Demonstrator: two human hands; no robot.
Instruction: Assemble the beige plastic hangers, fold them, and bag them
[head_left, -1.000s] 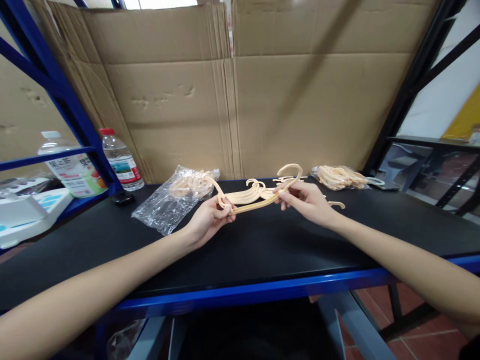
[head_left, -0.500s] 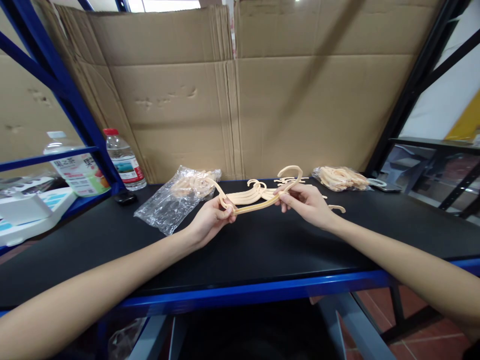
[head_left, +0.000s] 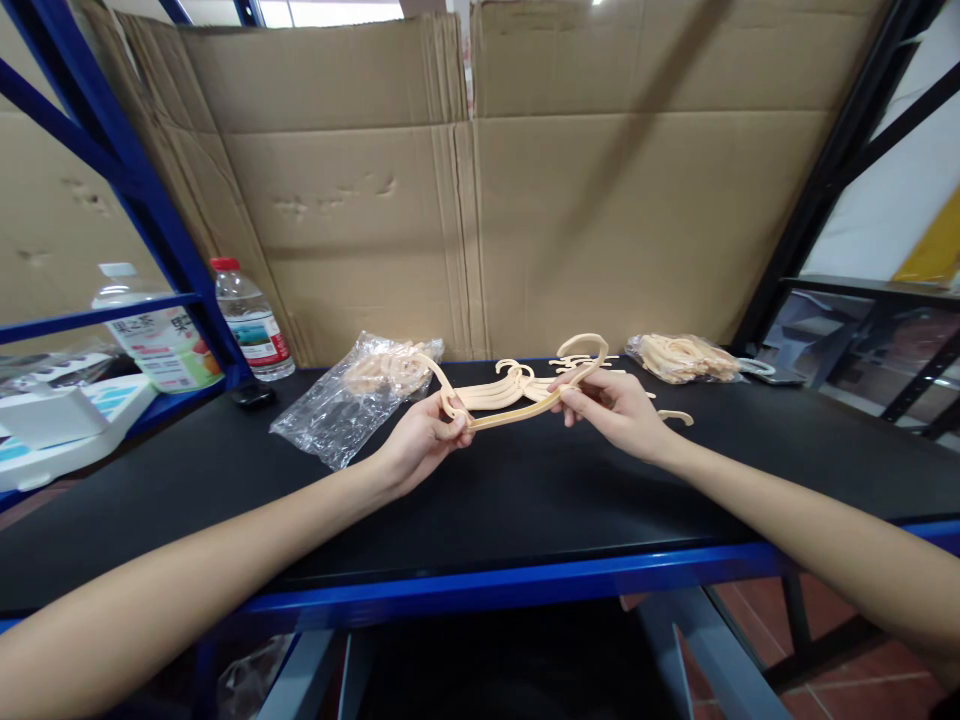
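Note:
A cream plastic hanger [head_left: 514, 415] is held up above the black table [head_left: 480, 520] between both hands. My left hand [head_left: 427, 440] pinches its left end, where a curved part rises. Closed around its right part, just under the large hook, is my right hand [head_left: 611, 410]. Behind them a pile of similar hangers [head_left: 491, 393] lies on the table, partly hidden by my right hand. One more hanger's hook [head_left: 676, 416] sticks out to the right of that hand.
Left of the pile lies a clear plastic bag [head_left: 330, 415] with cream hangers inside. Another bagged bundle [head_left: 686, 357] is at the back right. A red-capped bottle [head_left: 255, 330] and a small black object [head_left: 253, 394] stand at the left. Cardboard [head_left: 360, 220] closes the back.

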